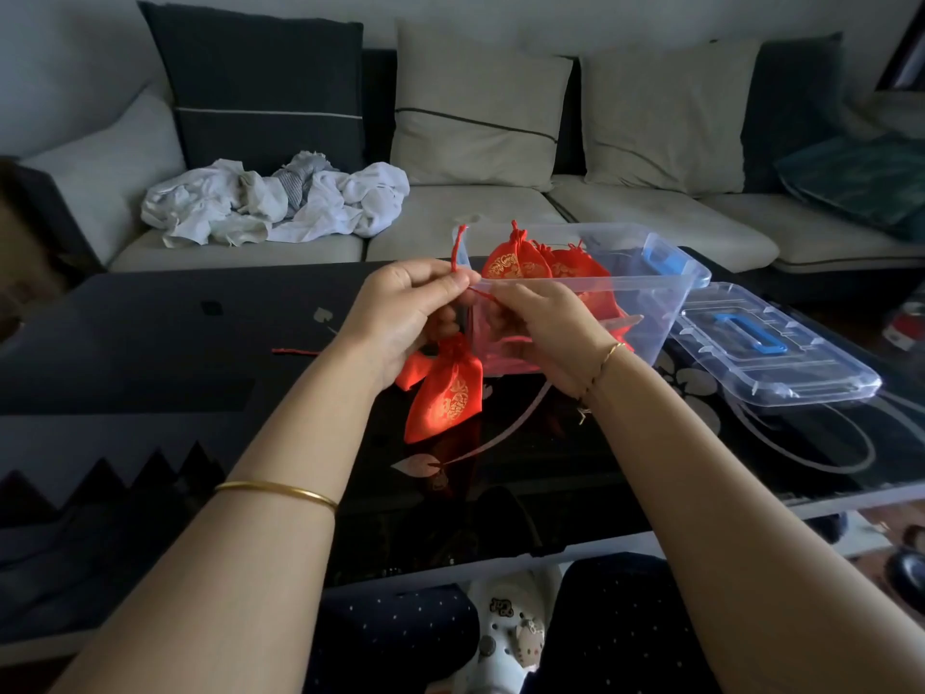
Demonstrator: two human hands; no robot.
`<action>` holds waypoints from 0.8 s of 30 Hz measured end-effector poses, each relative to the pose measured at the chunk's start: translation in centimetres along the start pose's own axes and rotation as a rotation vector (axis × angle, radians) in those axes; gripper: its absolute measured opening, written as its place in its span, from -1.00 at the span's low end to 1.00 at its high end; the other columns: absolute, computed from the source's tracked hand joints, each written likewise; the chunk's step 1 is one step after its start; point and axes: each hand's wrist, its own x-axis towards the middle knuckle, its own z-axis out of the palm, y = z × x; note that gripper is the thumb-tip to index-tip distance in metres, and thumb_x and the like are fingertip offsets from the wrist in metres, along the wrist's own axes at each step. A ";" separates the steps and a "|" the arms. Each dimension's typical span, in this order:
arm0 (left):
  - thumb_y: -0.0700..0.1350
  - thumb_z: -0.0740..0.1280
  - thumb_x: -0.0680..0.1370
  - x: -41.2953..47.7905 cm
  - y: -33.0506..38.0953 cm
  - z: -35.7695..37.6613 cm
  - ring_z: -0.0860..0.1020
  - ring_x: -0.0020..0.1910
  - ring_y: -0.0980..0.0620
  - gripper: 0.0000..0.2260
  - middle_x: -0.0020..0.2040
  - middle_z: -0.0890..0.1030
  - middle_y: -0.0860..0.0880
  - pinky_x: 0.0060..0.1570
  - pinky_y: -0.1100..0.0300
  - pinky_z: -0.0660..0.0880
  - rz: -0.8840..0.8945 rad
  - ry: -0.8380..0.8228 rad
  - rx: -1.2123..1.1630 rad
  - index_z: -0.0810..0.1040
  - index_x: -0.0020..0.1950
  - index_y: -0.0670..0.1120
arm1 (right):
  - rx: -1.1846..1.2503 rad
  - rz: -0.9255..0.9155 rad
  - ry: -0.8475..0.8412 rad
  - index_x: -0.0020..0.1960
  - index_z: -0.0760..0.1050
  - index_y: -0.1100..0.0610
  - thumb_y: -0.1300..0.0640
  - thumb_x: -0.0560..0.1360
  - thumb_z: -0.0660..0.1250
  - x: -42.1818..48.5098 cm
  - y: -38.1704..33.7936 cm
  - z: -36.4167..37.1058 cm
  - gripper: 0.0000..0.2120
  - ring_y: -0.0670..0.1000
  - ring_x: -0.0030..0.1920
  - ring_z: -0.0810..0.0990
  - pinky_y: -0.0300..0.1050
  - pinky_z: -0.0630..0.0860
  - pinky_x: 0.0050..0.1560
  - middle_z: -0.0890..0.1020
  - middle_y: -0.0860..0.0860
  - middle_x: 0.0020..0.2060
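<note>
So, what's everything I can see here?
pouch: one, red and gold, under left grip
pouches: several, red, in box
cord: one, red, between left grip and right grip
cord scrap: one, red, on table
box: one, clear, on table
lid: one, clear, blue handle, right of box
table: one, glossy black, in front
sofa: one, pale, behind table
cushions: several, dark or beige, on sofa
cloths: one heap, white, on sofa
bangles: two, gold, one per arm
left grip: one, bare hand, pinches cord
right grip: one, bare hand, pinches cord
</note>
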 end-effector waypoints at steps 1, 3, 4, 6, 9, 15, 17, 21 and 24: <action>-0.25 0.32 0.53 0.1 -0.1 -0.1 0.46 -0.44 0.19 -0.91 -0.31 0.58 0.01 -0.40 0.39 0.45 0.005 0.021 0.006 0.62 -0.12 -0.14 | 0.010 0.039 -0.048 -0.24 0.45 0.18 0.15 0.57 0.20 -0.2 -0.1 -0.1 -0.77 -0.02 -0.36 0.45 -0.05 0.37 -0.20 0.46 0.06 -0.37; -0.29 0.32 0.52 0.2 -0.2 -0.3 0.50 -0.43 0.21 -0.89 -0.29 0.61 0.00 -0.35 0.38 0.48 0.015 0.016 0.035 0.61 -0.11 -0.14 | -0.102 0.103 -0.134 -0.26 0.47 0.18 0.15 0.55 0.22 -0.8 -0.3 -0.3 -0.76 -0.03 -0.36 0.47 -0.09 0.40 -0.20 0.49 0.07 -0.37; -0.32 0.31 0.52 0.2 -0.2 -0.4 0.50 -0.42 0.22 -0.86 -0.30 0.62 0.02 -0.33 0.38 0.49 0.017 0.000 0.052 0.61 -0.12 -0.13 | -0.212 0.104 -0.140 -0.24 0.49 0.21 0.14 0.55 0.22 -1.0 -0.3 -0.4 -0.76 -0.03 -0.35 0.48 -0.15 0.42 -0.25 0.50 0.07 -0.36; -0.35 0.29 0.53 0.2 -0.2 -0.4 0.51 -0.38 0.18 -0.82 -0.29 0.62 0.01 -0.32 0.37 0.49 0.022 -0.041 0.077 0.60 -0.13 -0.12 | -0.412 -0.008 -0.025 -0.19 0.52 0.29 0.14 0.56 0.22 -0.8 0.0 -0.3 -0.74 -0.03 -0.35 0.48 -0.21 0.43 -0.31 0.54 0.08 -0.35; -0.37 0.27 0.53 0.0 -0.2 -0.3 0.52 -0.32 0.16 -0.78 -0.27 0.60 0.01 -0.28 0.35 0.50 0.058 -0.121 0.116 0.59 -0.13 -0.08 | -0.330 -0.156 0.147 -0.04 0.53 0.27 0.24 0.57 0.16 0.1 0.7 -0.2 -0.81 -0.06 -0.28 0.53 -0.22 0.47 -0.24 0.58 0.05 -0.27; -0.31 0.30 0.51 0.1 -0.6 0.1 0.55 -0.13 0.17 -0.76 -0.16 0.58 0.05 -0.05 0.36 0.47 0.412 0.001 0.549 0.60 -0.01 0.03 | 0.024 0.031 -0.057 0.11 0.51 0.21 0.26 0.61 0.08 0.1 0.9 0.4 -0.76 -0.03 -0.33 0.55 -0.13 0.50 -0.24 0.59 0.07 -0.25; -0.29 0.31 0.50 0.1 -0.9 0.2 0.53 -0.12 0.20 -0.76 -0.17 0.57 0.12 -0.04 0.40 0.42 0.507 0.067 0.646 0.60 0.06 0.01 | 0.101 0.079 -0.115 0.07 0.51 0.20 0.23 0.62 0.09 -0.1 0.9 0.2 -0.78 -0.01 -0.33 0.55 -0.11 0.50 -0.20 0.58 0.07 -0.26; -0.27 0.31 0.51 -0.1 -1.4 0.4 0.54 -0.09 0.20 -0.74 -0.21 0.56 0.21 0.01 0.31 0.45 0.617 0.142 0.695 0.60 0.14 -0.02 | 0.217 0.142 -0.223 -0.11 0.51 0.16 0.20 0.59 0.14 -0.4 0.7 0.2 -0.80 -0.01 -0.32 0.52 -0.12 0.49 -0.19 0.57 0.05 -0.30; -0.26 0.31 0.51 -0.1 -1.5 0.6 0.56 -0.07 0.16 -0.74 -0.22 0.57 0.21 0.03 0.22 0.49 0.651 0.174 0.691 0.60 0.15 -0.03 | 0.226 0.158 -0.245 -0.14 0.48 0.17 0.21 0.58 0.16 -0.5 0.5 0.4 -0.82 -0.01 -0.32 0.49 -0.16 0.48 -0.24 0.53 0.04 -0.32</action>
